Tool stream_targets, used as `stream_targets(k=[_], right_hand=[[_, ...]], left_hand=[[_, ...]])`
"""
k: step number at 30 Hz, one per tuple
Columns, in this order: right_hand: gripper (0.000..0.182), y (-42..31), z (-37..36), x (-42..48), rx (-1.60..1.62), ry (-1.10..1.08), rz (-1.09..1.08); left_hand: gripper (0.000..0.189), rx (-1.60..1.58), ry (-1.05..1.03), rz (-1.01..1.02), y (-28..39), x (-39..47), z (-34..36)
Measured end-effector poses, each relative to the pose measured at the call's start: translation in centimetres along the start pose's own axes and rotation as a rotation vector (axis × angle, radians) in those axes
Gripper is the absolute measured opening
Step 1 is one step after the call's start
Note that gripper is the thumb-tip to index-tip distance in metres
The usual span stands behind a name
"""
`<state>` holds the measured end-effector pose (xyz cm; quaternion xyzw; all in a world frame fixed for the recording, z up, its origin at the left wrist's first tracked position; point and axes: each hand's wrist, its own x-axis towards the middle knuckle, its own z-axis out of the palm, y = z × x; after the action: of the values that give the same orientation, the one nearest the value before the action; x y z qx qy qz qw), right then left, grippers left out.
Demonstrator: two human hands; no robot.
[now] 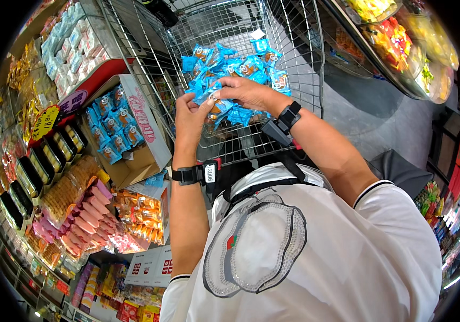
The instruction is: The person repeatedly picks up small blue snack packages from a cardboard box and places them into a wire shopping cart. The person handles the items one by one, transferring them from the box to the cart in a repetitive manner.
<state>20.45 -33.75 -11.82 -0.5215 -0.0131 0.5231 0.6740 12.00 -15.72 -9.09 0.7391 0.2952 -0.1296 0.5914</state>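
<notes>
Both my hands meet over a metal shopping cart (230, 147) in front of me. My left hand (189, 114) pinches a blue-wrapped snack packet (220, 105) between thumb and fingers. From the other side, my right hand (242, 91) grips the same packet at its upper edge. Beneath and beyond my hands, many similar blue packets (250, 66) with brown pastry showing lie loosely piled in the cart. Part of the pile is hidden by my hands.
On the left an open cardboard box (143, 116) holds more blue packets (113, 124). Below it sits a box of orange-wrapped snacks (139, 213). Shelves of packaged food (73, 189) line that side. A black bottle (161, 12) leans at the cart's far corner. Display bins (399, 40) stand right.
</notes>
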Motion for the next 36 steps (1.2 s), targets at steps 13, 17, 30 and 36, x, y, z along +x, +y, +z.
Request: stream_targets(k=[13, 17, 30, 36], right_hand=[[0.035, 3.0, -8.8, 6.5, -0.254, 0.487, 0.040], [0.044, 7.8, -14.7, 9.6, -1.044, 0.717, 0.028], [0.034, 8.1, -12.3, 9.1, -1.490, 0.448, 0.065], [0.026, 9.0, -11.7, 8.5, -1.609, 0.296, 0.102]], left_hand=[[0.039, -0.664, -0.126, -0.244, -1.3, -1.0, -0.3], [0.039, -0.736, -0.190, -0.218, -0.2, -1.9, -0.6], [0.043, -0.745, -0.097, -0.233, -1.6, -4.9, -0.4], [0.049, -0.758, -0.064, -0.220, 0.2, -5.9, -1.0]])
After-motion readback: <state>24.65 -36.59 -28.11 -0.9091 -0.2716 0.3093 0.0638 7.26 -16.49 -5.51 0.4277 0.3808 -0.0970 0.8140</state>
